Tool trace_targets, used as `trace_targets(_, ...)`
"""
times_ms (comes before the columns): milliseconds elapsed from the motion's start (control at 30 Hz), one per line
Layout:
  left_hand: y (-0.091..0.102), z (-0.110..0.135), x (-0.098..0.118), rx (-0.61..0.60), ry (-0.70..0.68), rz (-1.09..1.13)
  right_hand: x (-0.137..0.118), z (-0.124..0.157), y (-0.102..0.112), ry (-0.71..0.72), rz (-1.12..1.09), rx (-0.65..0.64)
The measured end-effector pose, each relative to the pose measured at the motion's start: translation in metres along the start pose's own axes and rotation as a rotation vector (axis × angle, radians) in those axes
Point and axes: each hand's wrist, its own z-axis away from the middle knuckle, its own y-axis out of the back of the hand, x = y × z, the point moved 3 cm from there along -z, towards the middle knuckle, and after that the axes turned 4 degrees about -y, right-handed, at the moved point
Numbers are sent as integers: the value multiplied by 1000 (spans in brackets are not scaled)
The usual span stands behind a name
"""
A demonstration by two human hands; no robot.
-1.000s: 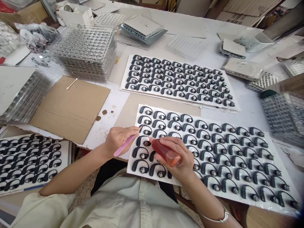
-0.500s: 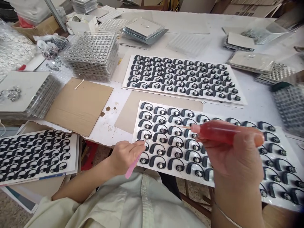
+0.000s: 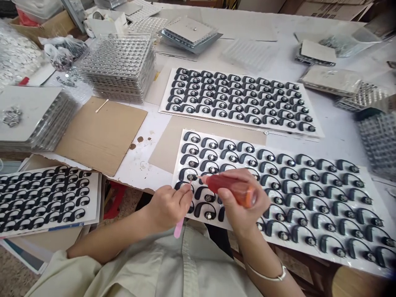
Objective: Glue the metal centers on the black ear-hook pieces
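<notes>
My right hand [image 3: 239, 202] is closed around a small bottle of red liquid [image 3: 230, 189], its thin nozzle aimed left at a black ear-hook part [image 3: 188, 175] on the near white sheet [image 3: 312, 231]. My left hand [image 3: 169, 204] pinches a pink stick [image 3: 179, 226] with its tip beside the same part. The sheet carries several rows of black ear-hook parts with metal discs. Both hands rest over its near left corner.
A second filled sheet [image 3: 239, 99] lies farther back, a third [image 3: 43, 198] at the lower left. Brown cardboard [image 3: 102, 134] with a cotton swab [image 3: 101, 105] lies left of centre. Stacks of clear blister trays [image 3: 117, 66] stand at the back left and right.
My right hand had lifted the bottle up and to the right; now it is back down at the sheet's left end, nozzle by the pink stick. My left hand stayed put.
</notes>
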Motion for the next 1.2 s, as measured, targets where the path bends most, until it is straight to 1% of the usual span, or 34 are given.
trace_targets(67,0,-1,2,-11,-4,-29,-1,1,-6,71,52,-35)
trace_targets(167,1,-2,4,27,11,-27,1,2,-8,111,73,-46)
trace_targets(267,0,-2,3,52,30,-2,4,3,-8,117,60,-56)
trace_targets(467,-3,0,4,48,48,-4,3,3,-10,129,59,-95)
trace_targets(567,-2,0,4,73,65,-11,3,3,-11,131,67,-98)
trace_targets(733,0,-2,3,40,39,13,4,4,-11,142,90,-92)
trace_targets(967,0,-2,3,63,47,14,3,4,-11,167,84,-78)
trace_targets(1200,1,-1,3,53,49,7,0,3,-13,171,92,-80)
